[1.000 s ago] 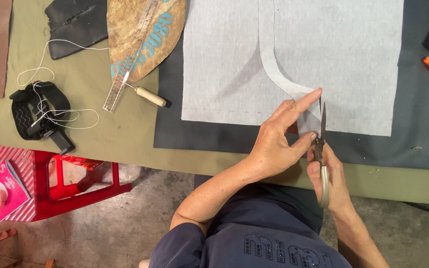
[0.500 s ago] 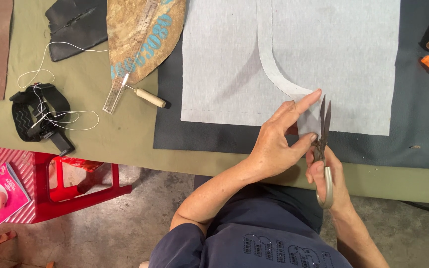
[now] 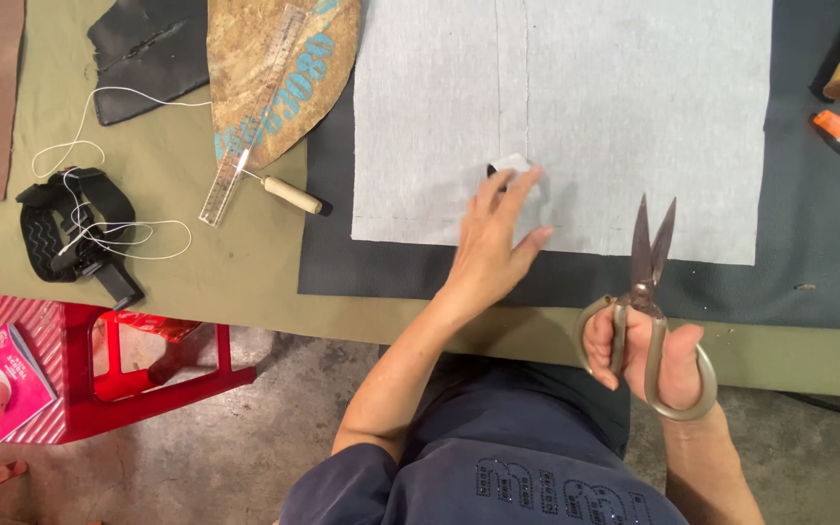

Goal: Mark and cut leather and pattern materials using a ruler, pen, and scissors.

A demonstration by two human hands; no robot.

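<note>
Nearest the body, the right hand (image 3: 655, 362) grips a pair of metal scissors (image 3: 646, 301) with its fingers threaded through the big looped handles, closed around them. The scissors' long axis runs almost straight away from the person, handles near the edge of the surface and tips pointing up toward the far side; the blades stand slightly apart in a narrow V, their tips over the lower edge of the light grey fabric (image 3: 614, 107). That fabric is a large sheet lying flat on a darker grey sheet (image 3: 809, 282), which in turn covers part of the olive-green surface (image 3: 196, 262).

The left hand (image 3: 498, 238) lies further out and to the left of the scissors, well apart from them, palm down with fingers spread loosely on the light fabric, holding nothing. Its fingertips touch a small pale scrap (image 3: 511, 163) just beyond them.

Farther left on the surface lie a clear ruler (image 3: 245, 126) over a brown curved piece (image 3: 289, 58), a wooden-handled tool (image 3: 289, 192), and a black strap (image 3: 75, 228) tangled with white cord (image 3: 119, 97).
</note>
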